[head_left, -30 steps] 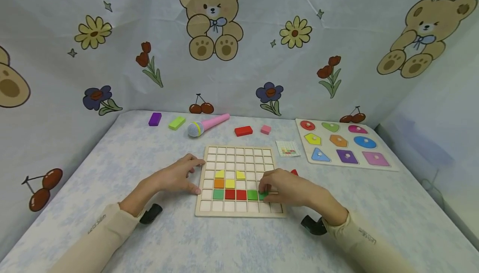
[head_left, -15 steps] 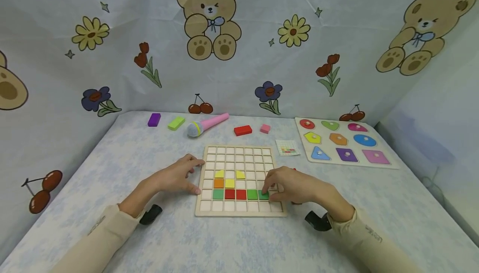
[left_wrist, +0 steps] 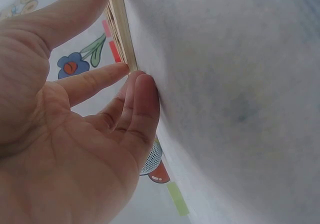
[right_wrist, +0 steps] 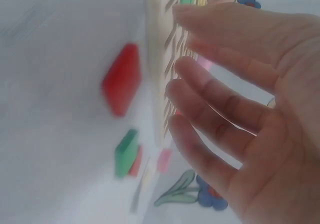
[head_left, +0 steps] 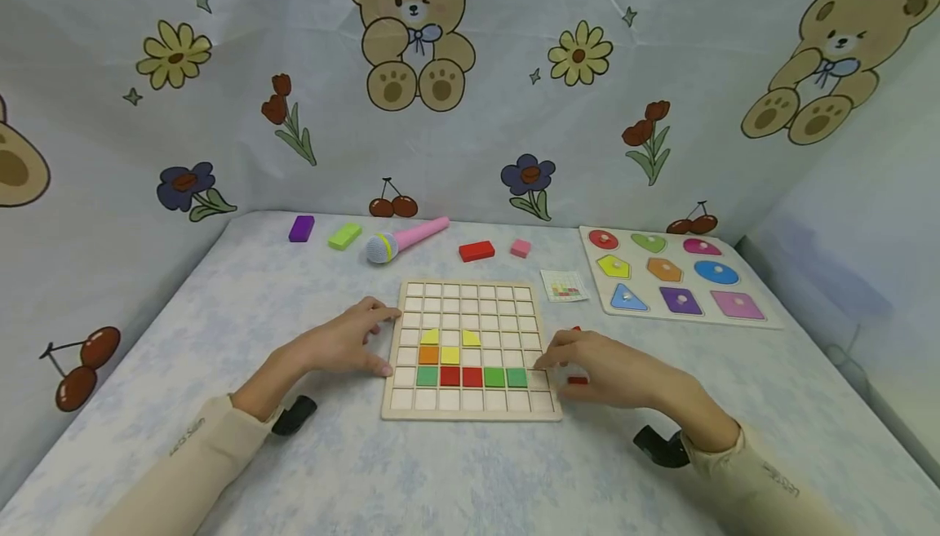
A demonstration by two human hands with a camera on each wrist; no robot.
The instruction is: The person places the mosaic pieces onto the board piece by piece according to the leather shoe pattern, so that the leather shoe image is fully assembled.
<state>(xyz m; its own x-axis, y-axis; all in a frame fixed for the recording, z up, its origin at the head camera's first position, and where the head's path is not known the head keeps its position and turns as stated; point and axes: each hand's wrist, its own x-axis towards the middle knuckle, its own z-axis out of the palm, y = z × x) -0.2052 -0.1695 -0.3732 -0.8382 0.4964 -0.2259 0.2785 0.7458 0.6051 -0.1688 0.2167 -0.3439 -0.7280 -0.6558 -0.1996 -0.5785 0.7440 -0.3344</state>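
Grid board (head_left: pixel 470 418) lies flat mid-table; left hand (head_left: pixel 343 346) rests against its left edge, fingers loosely spread, holding nothing. Right hand (head_left: pixel 598 370) hovers at the board's right edge, fingers relaxed and slightly apart, fingertips just beside the green tile (head_left: pixel 517 377) in the coloured row. Red block (head_left: pixel 577 379) partly hidden under that hand; right wrist view blurred. Beyond: pink microphone (head_left: pixel 407 240), shape puzzle (head_left: pixel 764 321), pattern card (head_left: pixel 564 285).
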